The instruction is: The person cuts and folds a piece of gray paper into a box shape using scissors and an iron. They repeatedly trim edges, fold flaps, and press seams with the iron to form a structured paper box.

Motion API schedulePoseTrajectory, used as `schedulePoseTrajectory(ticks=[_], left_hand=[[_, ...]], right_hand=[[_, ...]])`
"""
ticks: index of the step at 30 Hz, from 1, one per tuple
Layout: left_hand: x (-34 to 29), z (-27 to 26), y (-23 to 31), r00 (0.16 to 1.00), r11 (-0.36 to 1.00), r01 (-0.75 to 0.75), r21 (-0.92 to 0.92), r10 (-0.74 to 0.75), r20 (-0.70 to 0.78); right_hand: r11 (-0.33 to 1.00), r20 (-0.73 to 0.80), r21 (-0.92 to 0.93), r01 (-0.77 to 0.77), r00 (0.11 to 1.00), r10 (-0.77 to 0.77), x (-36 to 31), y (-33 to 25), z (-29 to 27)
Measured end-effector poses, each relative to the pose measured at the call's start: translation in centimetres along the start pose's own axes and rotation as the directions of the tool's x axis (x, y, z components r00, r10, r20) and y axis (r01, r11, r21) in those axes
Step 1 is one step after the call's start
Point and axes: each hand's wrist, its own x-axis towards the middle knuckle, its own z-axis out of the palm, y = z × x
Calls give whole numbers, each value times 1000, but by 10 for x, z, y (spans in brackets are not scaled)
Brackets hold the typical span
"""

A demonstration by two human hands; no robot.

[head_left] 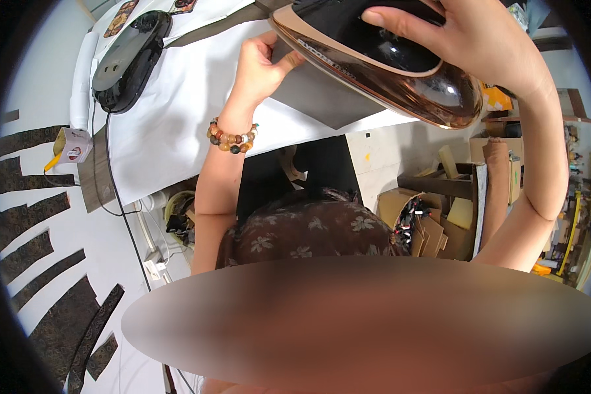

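A black and copper-toned iron (400, 82) hangs over a white-covered surface (177, 131), its narrow tip pointing left. The right hand (476, 43), above the iron, wraps the handle with the thumb laid across, probably for steady control; its other fingers leave the view. The left hand (256, 69), just left of the iron's tip, seems to pinch a dark grey sheet (335, 105), perhaps to keep it from shifting. That sheet lies under the iron; whether they touch cannot be told. Well left of the iron sits a glossy black stand (131, 65), apparently its resting base.
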Motion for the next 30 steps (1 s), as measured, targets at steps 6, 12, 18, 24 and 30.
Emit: schedulePoseTrajectory(ticks=[6,12,18,24,30], left_hand=[[0,-6,-2,999,999,53,-8,-53,-3],[1,-10,-6,997,992,63,-111,-58,46],[0,-14,-7,994,991,81,-104,-73,79],[-4,-11,-2,995,982,90,-168,-82,53],[-3,-13,-1,983,973,180,-142,-173,59]], right_hand=[[990,-30,59,126,992,-124,0,19,6],[953,-124,294,-75,986,116,-27,68,-7],[960,-117,258,-107,983,141,-65,75,-4],[939,-141,342,-40,985,94,-62,76,0],[975,-31,198,-101,994,109,-60,59,-7]])
